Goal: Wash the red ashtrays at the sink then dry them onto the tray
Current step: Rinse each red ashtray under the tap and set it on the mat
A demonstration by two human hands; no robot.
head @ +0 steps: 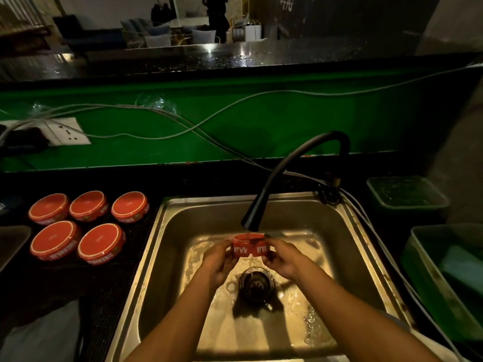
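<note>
We hold one ashtray (249, 245) under the tap (250, 220) over the sink (167, 231), left hand (218, 259) and right hand (281, 258) gripping opposite sides, with the five upturned ashtrays (78, 226) on the worktop (109, 283) lying nearer our left.

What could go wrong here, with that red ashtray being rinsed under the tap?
The ashtray is wet and gripped only at its sides by the left hand and right hand; it may slip into the sink. Water might also splash toward the cables and wall socket behind the black tap.
</note>
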